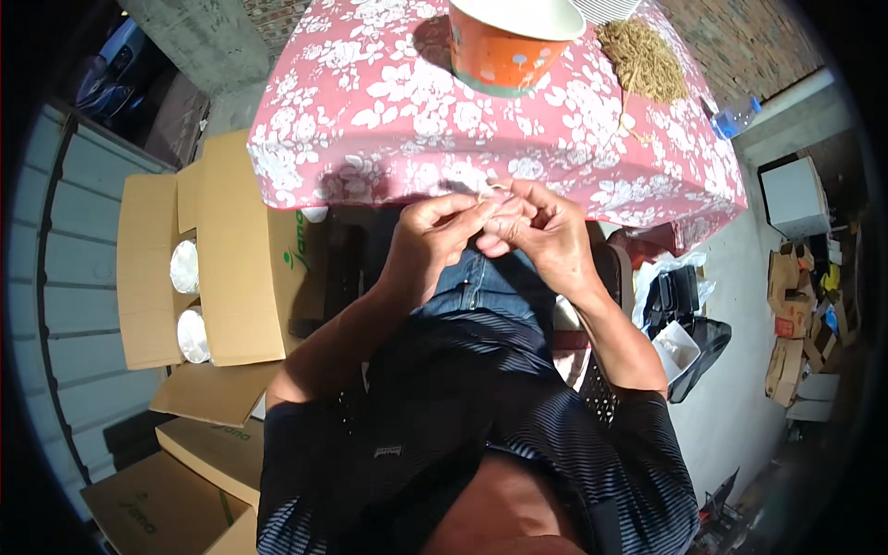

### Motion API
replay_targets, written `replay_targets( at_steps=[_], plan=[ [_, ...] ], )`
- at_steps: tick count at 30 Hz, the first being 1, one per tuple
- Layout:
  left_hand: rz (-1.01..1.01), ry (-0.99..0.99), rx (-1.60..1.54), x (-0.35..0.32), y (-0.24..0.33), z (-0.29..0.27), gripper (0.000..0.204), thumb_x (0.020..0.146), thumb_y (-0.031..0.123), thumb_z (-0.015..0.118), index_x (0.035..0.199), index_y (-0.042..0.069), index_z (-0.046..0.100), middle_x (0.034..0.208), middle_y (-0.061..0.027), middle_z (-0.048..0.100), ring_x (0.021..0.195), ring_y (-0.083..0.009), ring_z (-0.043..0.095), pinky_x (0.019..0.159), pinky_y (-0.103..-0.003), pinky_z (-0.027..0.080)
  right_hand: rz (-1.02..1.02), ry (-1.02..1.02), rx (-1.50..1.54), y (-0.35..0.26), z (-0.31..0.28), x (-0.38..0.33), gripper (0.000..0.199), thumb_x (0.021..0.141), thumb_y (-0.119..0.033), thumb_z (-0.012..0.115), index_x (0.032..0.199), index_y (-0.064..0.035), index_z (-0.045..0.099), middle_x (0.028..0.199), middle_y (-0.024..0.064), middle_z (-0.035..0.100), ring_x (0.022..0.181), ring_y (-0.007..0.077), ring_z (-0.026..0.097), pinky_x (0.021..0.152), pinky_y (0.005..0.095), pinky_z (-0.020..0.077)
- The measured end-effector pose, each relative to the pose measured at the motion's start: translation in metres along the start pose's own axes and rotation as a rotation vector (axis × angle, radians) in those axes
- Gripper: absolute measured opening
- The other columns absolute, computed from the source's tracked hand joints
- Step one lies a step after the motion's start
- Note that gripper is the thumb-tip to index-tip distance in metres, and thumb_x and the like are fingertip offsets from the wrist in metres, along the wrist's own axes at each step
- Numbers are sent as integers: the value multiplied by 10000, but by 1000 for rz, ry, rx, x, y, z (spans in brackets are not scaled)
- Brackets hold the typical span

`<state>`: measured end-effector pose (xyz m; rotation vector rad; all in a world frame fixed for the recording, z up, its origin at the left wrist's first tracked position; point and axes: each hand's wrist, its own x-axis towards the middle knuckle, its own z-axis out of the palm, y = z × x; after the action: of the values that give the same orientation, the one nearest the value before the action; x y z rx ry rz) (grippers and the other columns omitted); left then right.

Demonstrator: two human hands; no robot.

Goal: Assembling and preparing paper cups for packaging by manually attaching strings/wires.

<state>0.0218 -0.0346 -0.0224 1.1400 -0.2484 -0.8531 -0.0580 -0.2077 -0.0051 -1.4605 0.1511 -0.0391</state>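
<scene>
My left hand (442,236) and my right hand (548,227) meet just in front of the table's near edge, above my lap. Thumb and forefinger of each are pinched together, the fingertips almost touching. Between them shows a bit of a thin pale strand (497,188); most of it is hidden by the fingers. On the table's right side lies a bundle of tan, stringy cords (643,61), a few loose ends trailing toward me. An orange paper tub (507,57) with a white inside stands at the far middle.
A pink cloth with white flowers covers the table (398,92). Open cardboard boxes (239,277), with round white-ended items, crowd my left. A clear plastic bottle (737,118) is beyond the table's right edge. Bags, a white tub (675,348) and boxes (788,370) lie to the right.
</scene>
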Motion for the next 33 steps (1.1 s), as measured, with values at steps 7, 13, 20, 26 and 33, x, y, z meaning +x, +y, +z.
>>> replay_targets(
  at_steps=[7,13,20,26,33],
  plan=[
    [113,86,107,29,30,2,154,1008,137,671,1045,8,746,712,67,571,573,-7,394,496,-201,282,-9,-97,-12,-1,-15,17,187,1029,-30,613,1173,37,713,959,66,679,861,152,720,788,288,599],
    [139,-50,296,65,56,13,111,987,58,688,1027,-16,760,907,-22,710,827,-86,649,736,-223,496,-55,46,21,-20,-36,24,182,1035,-100,639,1101,28,750,813,0,653,660,57,516,596,229,418],
    [764,-103,765,107,72,34,181,870,33,789,1045,55,747,839,-69,672,693,-180,651,619,-290,502,23,329,143,-40,-61,28,152,997,-97,695,1076,11,767,759,-5,682,530,38,497,466,213,361],
    [1128,138,1340,143,132,67,577,740,79,858,1271,26,637,1254,-150,575,1141,-338,565,932,-407,473,-51,642,-57,-64,-94,35,145,987,-121,707,1020,9,761,641,-65,557,517,6,400,476,217,271],
    [600,-132,1100,170,185,23,211,901,-37,685,1110,-18,695,959,-86,721,840,-123,683,808,-286,560,-255,592,-213,-108,-82,73,135,957,-53,742,1053,34,780,783,-3,710,674,23,568,588,190,445]
  ],
)
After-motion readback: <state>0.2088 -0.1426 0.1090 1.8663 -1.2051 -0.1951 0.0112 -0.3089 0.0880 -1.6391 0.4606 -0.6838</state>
